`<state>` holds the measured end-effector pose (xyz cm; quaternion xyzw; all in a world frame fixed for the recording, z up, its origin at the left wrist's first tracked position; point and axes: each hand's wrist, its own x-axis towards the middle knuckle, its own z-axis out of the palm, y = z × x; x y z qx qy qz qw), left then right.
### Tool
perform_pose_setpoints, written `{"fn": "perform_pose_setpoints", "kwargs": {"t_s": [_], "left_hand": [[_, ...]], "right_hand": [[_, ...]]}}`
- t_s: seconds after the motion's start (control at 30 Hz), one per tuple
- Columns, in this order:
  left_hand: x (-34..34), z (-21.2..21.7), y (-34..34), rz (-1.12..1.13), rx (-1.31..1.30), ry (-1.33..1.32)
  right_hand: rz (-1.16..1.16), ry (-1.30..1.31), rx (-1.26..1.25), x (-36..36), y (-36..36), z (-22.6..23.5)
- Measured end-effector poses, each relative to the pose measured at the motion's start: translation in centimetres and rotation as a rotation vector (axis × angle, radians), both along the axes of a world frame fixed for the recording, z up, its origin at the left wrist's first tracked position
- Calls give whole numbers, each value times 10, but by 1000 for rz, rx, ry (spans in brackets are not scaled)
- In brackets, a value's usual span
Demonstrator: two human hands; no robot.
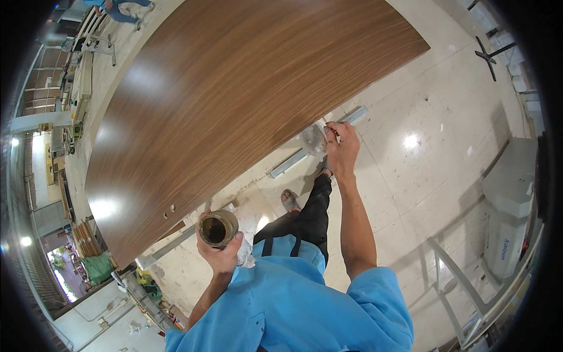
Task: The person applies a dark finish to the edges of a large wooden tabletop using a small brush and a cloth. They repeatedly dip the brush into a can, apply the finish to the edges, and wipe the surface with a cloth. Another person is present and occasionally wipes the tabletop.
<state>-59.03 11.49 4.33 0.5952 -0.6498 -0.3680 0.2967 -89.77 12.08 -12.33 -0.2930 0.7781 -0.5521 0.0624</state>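
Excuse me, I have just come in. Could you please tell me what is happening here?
A person in a blue shirt stands beside a large brown wood-grain panel. The left hand holds an open cylindrical container, with something white and crumpled next to that hand. The right hand is near the panel's edge, its fingers bent; I cannot tell whether it grips something small.

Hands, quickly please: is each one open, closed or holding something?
Left hand: closed around an open, round container.
Right hand: fingers bent, near the edge of the brown board; whether they hold anything cannot be told.
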Motion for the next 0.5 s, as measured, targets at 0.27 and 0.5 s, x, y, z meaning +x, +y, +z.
{"fn": "perform_pose_setpoints", "kwargs": {"t_s": [0.27,0.5], "left_hand": [[1,-5,1,-42,15,-26],[-4,-5,-2,-75,8,30]], "right_hand": [[174,48,-15,0,2,5],[35,-94,-18,0,1,11]]}}
